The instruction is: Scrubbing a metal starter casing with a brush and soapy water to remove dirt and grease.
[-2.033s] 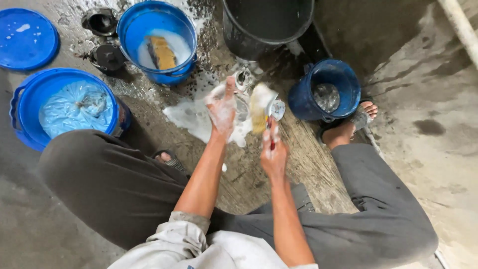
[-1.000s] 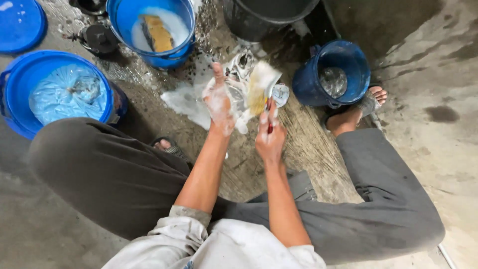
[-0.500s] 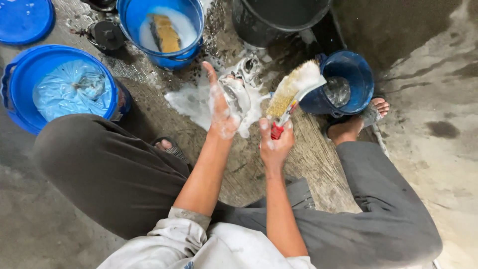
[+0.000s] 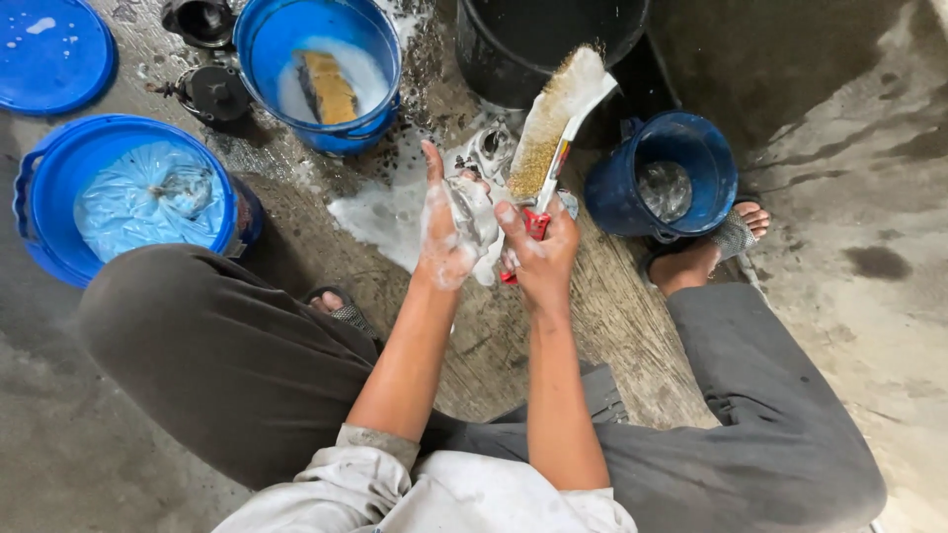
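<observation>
The small soap-covered metal part (image 4: 472, 212) sits gripped in the foamy left hand (image 4: 449, 232), while the right hand (image 4: 538, 252), fist closed round the red-handled wire brush (image 4: 553, 123), has lifted its bristles off the part, toward the black bucket (image 4: 543, 44), pausing the scrubbing.

Far side blocked: black tub (image 4: 548, 44) centre, blue bucket (image 4: 321, 69) left of it, small blue pail (image 4: 671, 178) right. Left flank closed by lined blue basin (image 4: 128, 192) and bent knee (image 4: 197, 336). Open wet floor (image 4: 385, 212) just left of the left hand (image 4: 449, 232); bare concrete (image 4: 859, 227) far right.
</observation>
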